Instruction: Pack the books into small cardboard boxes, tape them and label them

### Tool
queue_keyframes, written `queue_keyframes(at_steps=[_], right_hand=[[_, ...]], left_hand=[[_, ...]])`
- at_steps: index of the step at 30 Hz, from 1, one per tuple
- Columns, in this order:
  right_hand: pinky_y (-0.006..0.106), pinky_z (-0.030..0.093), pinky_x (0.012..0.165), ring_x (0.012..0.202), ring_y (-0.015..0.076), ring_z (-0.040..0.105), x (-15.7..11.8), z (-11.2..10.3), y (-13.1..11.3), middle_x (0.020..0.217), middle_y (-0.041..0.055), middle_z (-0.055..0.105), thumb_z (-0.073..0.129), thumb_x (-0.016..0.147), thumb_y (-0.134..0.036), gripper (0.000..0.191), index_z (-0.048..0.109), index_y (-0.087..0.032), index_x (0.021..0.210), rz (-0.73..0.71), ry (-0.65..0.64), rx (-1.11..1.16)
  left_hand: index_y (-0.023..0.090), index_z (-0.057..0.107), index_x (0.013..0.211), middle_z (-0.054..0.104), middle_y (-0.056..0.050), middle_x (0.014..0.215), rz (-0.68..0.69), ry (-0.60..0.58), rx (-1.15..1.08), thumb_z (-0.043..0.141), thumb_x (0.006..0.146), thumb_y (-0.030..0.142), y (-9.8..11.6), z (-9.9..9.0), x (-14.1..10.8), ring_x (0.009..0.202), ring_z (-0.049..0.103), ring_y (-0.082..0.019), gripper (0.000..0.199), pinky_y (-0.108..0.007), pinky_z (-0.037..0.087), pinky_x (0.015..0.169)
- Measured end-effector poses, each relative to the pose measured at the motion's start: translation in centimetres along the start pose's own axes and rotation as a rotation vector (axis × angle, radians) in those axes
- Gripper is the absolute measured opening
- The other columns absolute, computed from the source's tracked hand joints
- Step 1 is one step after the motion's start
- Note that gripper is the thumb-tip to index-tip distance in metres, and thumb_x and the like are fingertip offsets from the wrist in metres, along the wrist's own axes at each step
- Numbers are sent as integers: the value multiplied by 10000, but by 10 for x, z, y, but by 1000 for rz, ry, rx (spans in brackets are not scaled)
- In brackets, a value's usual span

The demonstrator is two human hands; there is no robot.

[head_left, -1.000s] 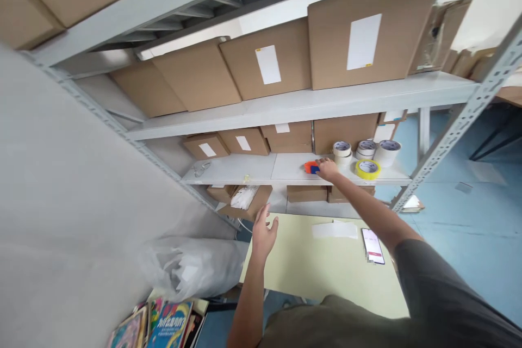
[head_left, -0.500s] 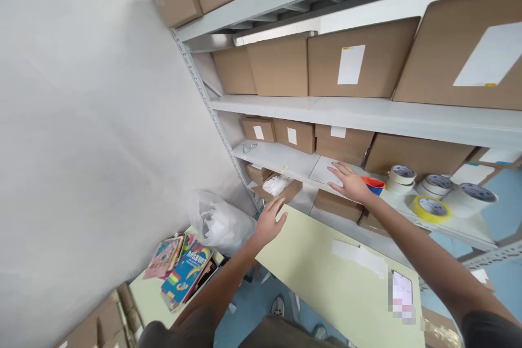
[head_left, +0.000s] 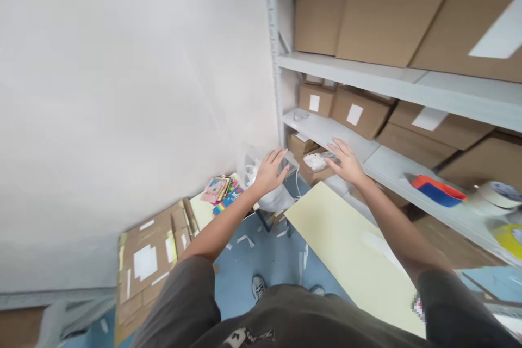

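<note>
Both arms reach forward with nothing held. My left hand (head_left: 269, 173) has its fingers apart, in front of a clear plastic bag (head_left: 277, 197) of white material by the wall. My right hand (head_left: 346, 162) is spread near the edge of the grey shelf (head_left: 316, 126), beside an open box with white items (head_left: 318, 160). Below the hands, a pale yellow table (head_left: 334, 234) extends toward the lower right. Colourful books (head_left: 218, 190) lie at the left, beyond my left forearm.
Cardboard boxes (head_left: 379, 16) line the shelves. A red and blue item (head_left: 438, 190), white tape rolls (head_left: 497, 196) and yellow tape (head_left: 509, 239) sit at right. Flattened cardboard (head_left: 147, 261) leans at lower left. Paper scraps (head_left: 246, 240) litter the blue floor.
The view has turned left and down, bringing in the flattened cardboard and more floor. Both hands remain open; my right hand is now nearer the box of white items.
</note>
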State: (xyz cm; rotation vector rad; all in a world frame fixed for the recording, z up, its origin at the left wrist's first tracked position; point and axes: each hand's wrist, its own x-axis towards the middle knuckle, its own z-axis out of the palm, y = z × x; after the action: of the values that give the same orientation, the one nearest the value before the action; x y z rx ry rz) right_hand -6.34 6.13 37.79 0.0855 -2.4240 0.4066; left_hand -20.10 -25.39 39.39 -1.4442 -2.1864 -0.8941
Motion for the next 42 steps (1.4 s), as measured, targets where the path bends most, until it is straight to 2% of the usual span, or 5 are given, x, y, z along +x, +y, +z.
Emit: queue_keyframes(at_steps=[12,21,27,34,42], right_hand=[[533,373,1281,1526,317,452,77,215,-201,1681,124,434,578,1017,-555,644,526,-244,1579,-40,-138,304],[525,356,1293,1564,298,401,82,376,-352,1694,95,424,548,1033,-516,621,501,-270,1602,-83,-379,536],[480,292,1328,1590,268,353,103,443,-390,1708,75,404,522,1043,-474,601,493,-264,1606,-179,-502,622],[519,341,1296,1551,307,413,87,546,-415,1650,155,474,546,991,-413,605,554,-179,1550,-132,-654,674],[523,304,1308,1573,303,381,47,581,-482,1694,153,411,573,968,-375,661,490,-199,1600,-148,-836,651]], left_hand=[[209,523,1543,549,-147,1570,-393,147,77,574,1026,350,-179,-147,-194,1456,514,-286,538,-502,436,1224],[212,577,1504,604,-141,1524,-754,305,127,566,1030,367,-242,-222,-355,1445,532,-270,498,-486,432,1228],[238,559,1530,605,-150,1521,-1100,516,70,552,1030,422,-257,-233,-434,1379,593,-286,533,-460,561,1069],[248,612,1470,647,-136,1477,-1329,468,141,590,988,374,-249,-213,-515,1354,616,-291,499,-476,542,1092],[216,617,1461,625,-130,1511,-1441,438,107,622,968,319,-276,-220,-586,1423,563,-280,503,-455,439,1212]])
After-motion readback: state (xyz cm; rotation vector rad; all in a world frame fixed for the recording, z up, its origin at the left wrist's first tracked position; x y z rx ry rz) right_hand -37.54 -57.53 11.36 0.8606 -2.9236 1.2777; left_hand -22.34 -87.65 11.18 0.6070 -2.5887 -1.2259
